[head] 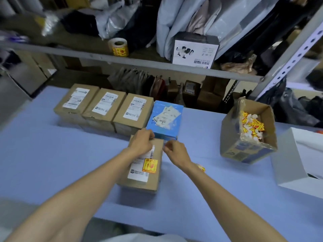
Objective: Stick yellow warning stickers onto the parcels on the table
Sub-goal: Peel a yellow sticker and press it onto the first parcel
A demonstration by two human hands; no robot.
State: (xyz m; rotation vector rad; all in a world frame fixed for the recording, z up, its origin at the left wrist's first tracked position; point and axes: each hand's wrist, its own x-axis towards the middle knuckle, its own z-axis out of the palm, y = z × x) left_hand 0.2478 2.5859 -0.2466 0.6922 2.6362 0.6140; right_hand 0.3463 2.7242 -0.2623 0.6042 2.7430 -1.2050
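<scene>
A brown cardboard parcel (153,182) lies in front of me on the blue table (52,163), with a white label and a yellow warning sticker (150,165) on its top. My left hand (141,143) grips the parcel's far end with curled fingers. My right hand (175,152) is at the parcel's far right corner, fingers curled, touching its edge. Behind it stand three brown parcels (103,105) and a blue parcel (166,117), all with white labels and no yellow sticker. A loose yellow sticker (201,167) lies under my right wrist.
An open cardboard box (248,147) with several yellow sticker scraps and backing papers stands at the right. A white box (297,163) is at the far right edge. A roll of yellow stickers (118,47) sits on the grey shelf (157,65) behind the table.
</scene>
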